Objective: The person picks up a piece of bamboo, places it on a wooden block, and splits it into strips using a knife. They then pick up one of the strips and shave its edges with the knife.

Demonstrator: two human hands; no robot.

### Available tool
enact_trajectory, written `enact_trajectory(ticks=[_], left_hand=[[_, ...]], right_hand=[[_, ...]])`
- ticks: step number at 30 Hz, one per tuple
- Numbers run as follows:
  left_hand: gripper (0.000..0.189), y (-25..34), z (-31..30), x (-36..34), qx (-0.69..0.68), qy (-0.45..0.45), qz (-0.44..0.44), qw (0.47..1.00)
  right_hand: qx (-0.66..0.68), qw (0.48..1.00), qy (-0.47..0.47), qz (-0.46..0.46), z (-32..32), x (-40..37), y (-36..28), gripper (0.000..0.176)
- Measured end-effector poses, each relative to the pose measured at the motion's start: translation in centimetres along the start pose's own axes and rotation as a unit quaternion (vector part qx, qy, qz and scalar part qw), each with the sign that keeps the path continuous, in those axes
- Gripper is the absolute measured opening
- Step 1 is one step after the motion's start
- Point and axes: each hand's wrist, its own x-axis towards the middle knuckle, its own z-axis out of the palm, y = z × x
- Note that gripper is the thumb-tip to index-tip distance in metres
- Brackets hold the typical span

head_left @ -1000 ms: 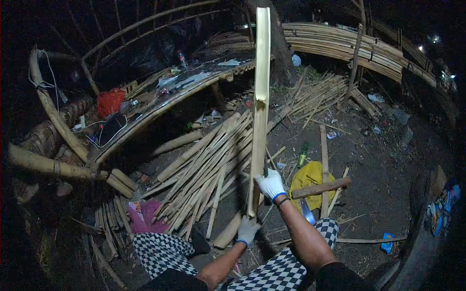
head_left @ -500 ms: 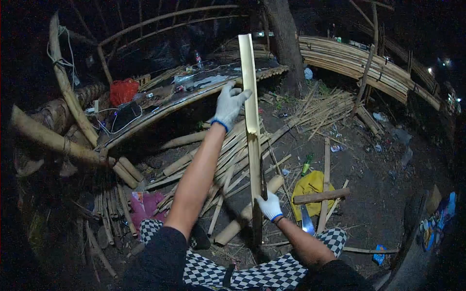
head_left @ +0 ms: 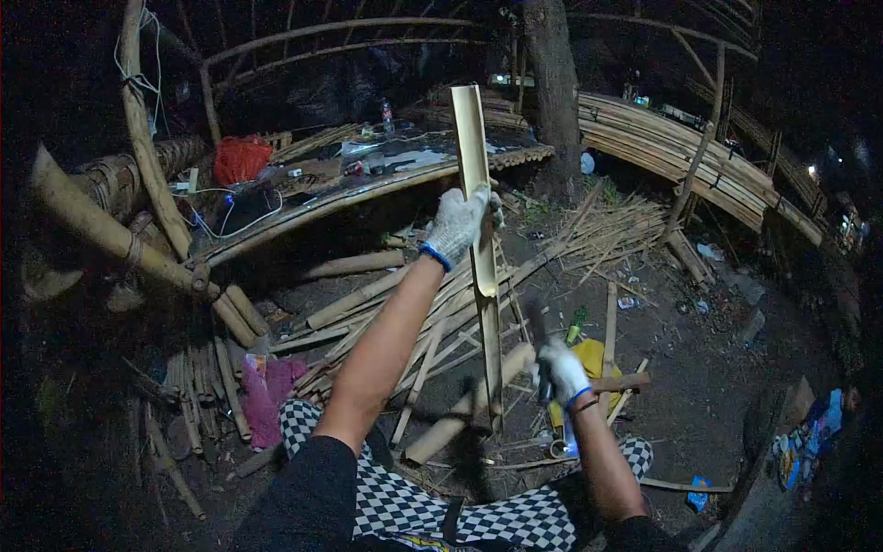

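Plainly, the split bamboo (head_left: 484,267) is held nearly upright in front of the body, its upper part wrapped by the fingers of the left hand (head_left: 458,221), the nearer one. To its right, apart from it, a dark tool (head_left: 537,322) (blurred, seemingly a blade) is gripped by the right hand (head_left: 563,373). The bamboo's long axis is set almost vertically, its lower end pointed groundward.

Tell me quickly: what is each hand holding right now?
Left hand: closed around the upright split bamboo.
Right hand: closed on a dark tool, too blurred to identify surely.
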Motion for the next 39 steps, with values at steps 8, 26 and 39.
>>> enact_trajectory(ticks=[8, 26, 39], left_hand=[[0.027, -0.9, 3.0, -4.2, -0.038, 0.032, 0.016, 0.999], [0.029, -2.6, 4.8, -6.1, -0.12, -0.045, 0.024, 0.991], [0.026, -3.1, 4.6, -5.7, 0.008, -0.063, 0.12, 0.991]], right_hand=[[-0.137, 0.918, 0.138, -0.347, 5.5, -2.9, -27.9, 0.024], [-0.484, 0.714, 0.222, -0.455, 11.4, 0.3, -40.1, 0.02], [-0.512, 0.691, 0.22, -0.461, 11.3, 1.5, -40.4, 0.018]])
